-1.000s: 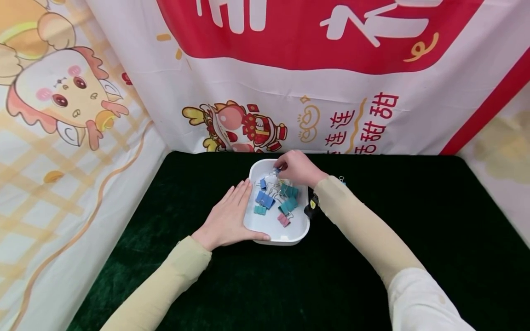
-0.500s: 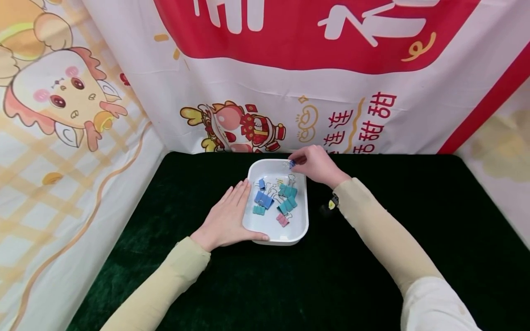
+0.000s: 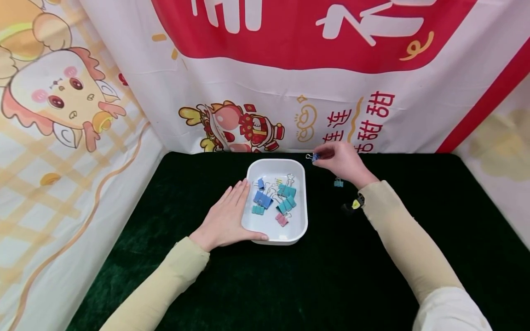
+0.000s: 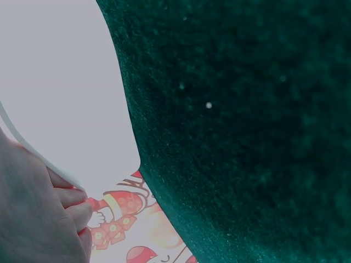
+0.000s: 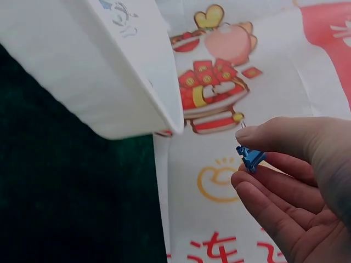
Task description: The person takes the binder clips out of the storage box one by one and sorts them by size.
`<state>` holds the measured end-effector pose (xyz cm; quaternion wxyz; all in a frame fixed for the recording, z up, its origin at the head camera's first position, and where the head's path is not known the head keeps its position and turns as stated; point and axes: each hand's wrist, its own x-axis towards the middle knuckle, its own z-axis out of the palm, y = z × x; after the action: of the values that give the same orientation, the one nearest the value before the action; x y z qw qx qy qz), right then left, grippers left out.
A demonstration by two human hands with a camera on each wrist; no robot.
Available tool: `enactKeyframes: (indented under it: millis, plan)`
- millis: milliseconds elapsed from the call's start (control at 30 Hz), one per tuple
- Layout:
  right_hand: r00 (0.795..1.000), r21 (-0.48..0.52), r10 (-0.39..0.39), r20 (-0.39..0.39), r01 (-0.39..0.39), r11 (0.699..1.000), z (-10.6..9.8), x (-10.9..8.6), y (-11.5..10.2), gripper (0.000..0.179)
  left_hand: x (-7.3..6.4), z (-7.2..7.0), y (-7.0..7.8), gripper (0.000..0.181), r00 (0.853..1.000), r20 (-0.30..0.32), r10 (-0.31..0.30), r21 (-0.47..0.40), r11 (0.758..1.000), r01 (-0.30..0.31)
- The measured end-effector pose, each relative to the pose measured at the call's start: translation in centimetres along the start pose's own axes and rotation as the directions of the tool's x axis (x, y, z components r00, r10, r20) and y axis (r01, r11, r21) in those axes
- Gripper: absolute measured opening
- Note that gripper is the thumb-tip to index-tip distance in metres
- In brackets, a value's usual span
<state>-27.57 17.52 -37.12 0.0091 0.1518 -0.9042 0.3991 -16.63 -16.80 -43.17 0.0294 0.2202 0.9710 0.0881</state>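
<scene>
My right hand (image 3: 342, 162) pinches a small blue binder clip (image 5: 253, 158) between thumb and fingers, near the table's back edge, right of the white plastic tray (image 3: 269, 230). The clip's wire handle pokes out past the thumb. Along the tray's left side lies my left hand (image 3: 225, 216), fingers straight against the wall and thumb over the near rim. Inside the tray are several binder clips: a large blue one (image 3: 262, 199), teal ones (image 3: 286, 204), a pink one (image 3: 282, 219) and a small blue one (image 3: 261, 184). In the left wrist view the clips are hidden behind the tray wall.
A small teal-blue binder clip (image 3: 338, 183) lies on the dark green cloth (image 3: 265, 289), below my right hand. Printed fabric (image 3: 232, 82) hangs directly behind the table's back edge, and another patterned sheet (image 3: 62, 184) stands on the left.
My right hand has lifted the blue clip out of the tray's far end and carried it right, past the rim. The teal-blue clip on the cloth is now uncovered. My left hand stays put.
</scene>
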Motion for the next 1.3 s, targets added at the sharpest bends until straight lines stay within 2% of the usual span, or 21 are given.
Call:
enactKeyframes:
  millis: [300, 433, 700, 900, 1067, 1300]
  plan:
    - [0.998, 0.024, 0.021, -0.066, -0.020, 1.000, -2.3, -1.7, 2.4, 0.034, 0.1, 0.0, 0.0, 0.140, 1.000, 0.000, 0.001, -0.004, 1.000, -0.001]
    - [0.996, -0.002, 0.026, -0.090, -0.027, 1.000, -3.3, -2.6, 3.1, 0.036, 0.1, 0.0, -0.1, 0.139, 1.000, -0.005, 0.002, -0.009, 1.000, -0.002]
    - [0.986, -0.046, 0.108, -0.130, -0.114, 0.992, -4.8, -4.3, 4.4, 0.042, 0.2, 0.1, -0.1, 0.139, 1.000, -0.004, 0.004, -0.011, 1.000, -0.004]
    - [0.977, -0.088, 0.124, -0.174, -0.140, 0.986, -5.2, -5.4, 5.9, 0.040, 0.1, 0.1, -0.2, 0.141, 1.000, -0.014, 0.017, -0.006, 1.000, -0.017]
    - [0.969, -0.113, 0.143, -0.199, -0.168, 0.979, -5.3, -6.0, 7.3, 0.046, 0.1, 0.1, -0.2, 0.142, 1.000, -0.005, 0.007, -0.001, 1.000, -0.007]
    - [0.966, -0.121, 0.181, -0.187, -0.205, 0.971, -5.1, -6.8, 9.4, 0.043, 0.1, 0.1, -0.1, 0.142, 1.000, -0.002, 0.006, 0.002, 1.000, -0.006]
